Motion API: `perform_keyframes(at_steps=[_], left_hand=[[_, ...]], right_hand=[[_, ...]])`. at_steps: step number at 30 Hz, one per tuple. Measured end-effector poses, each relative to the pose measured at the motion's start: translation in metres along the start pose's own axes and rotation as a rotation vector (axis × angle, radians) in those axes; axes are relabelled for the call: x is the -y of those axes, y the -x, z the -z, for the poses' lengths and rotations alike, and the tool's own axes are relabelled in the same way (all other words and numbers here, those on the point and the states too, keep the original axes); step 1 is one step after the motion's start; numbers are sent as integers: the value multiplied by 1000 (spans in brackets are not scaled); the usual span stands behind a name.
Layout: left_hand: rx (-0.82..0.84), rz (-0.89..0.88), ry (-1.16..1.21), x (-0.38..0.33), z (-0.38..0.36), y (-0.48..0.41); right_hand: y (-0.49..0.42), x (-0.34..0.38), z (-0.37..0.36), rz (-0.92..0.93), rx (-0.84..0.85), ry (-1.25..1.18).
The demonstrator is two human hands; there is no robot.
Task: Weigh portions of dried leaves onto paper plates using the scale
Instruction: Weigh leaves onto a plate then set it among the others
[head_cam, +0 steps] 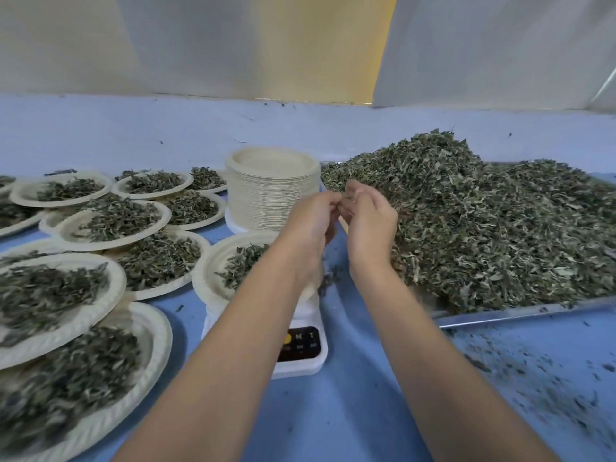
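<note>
A white digital scale (pixel 301 356) with a dark button panel stands on the blue table, partly hidden by my left forearm. On it sits a paper plate (pixel 209 275) holding a small heap of dried leaves (pixel 240 265). Above the plate's right side my left hand (pixel 311 223) and my right hand (pixel 371 225) meet, fingers curled toward each other. Their fingertips pinch a small bit of dried leaves, blurred. To the right, a big pile of dried leaves (pixel 483 228) fills a metal tray (pixel 500 314).
A tall stack of unused paper plates (pixel 271 186) stands behind the scale. Several filled plates (pixel 116 221) overlap across the left half of the table. Loose leaf crumbs (pixel 533 378) litter the blue surface at the front right. White panels close off the back.
</note>
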State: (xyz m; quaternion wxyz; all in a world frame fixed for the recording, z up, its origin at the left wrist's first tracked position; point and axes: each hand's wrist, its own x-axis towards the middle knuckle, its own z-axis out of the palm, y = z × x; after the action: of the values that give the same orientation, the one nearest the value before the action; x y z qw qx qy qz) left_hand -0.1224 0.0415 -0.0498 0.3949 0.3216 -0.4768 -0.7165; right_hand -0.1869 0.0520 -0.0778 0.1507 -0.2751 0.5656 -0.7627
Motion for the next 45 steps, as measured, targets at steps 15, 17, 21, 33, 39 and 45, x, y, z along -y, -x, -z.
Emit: perform_keyframes(at_steps=[15, 17, 21, 33, 39, 45], left_hand=[[-460, -192, -326, -15, 137, 18], [-479, -171, -345, -8, 141, 18], [-493, -94, -334, -1, 144, 14], [-497, -40, -301, -10, 161, 10], [-612, -52, -223, -40, 186, 8], [-798, -147, -181, -81, 226, 3]], right_hand=[[27, -19, -22, -140, 245, 280], [27, -21, -21, -122, 235, 288], [26, -23, -21, -161, 283, 281], [31, -13, -38, -166, 302, 147], [32, 1, -71, -197, 300, 155], [54, 12, -113, -478, 609, 75]])
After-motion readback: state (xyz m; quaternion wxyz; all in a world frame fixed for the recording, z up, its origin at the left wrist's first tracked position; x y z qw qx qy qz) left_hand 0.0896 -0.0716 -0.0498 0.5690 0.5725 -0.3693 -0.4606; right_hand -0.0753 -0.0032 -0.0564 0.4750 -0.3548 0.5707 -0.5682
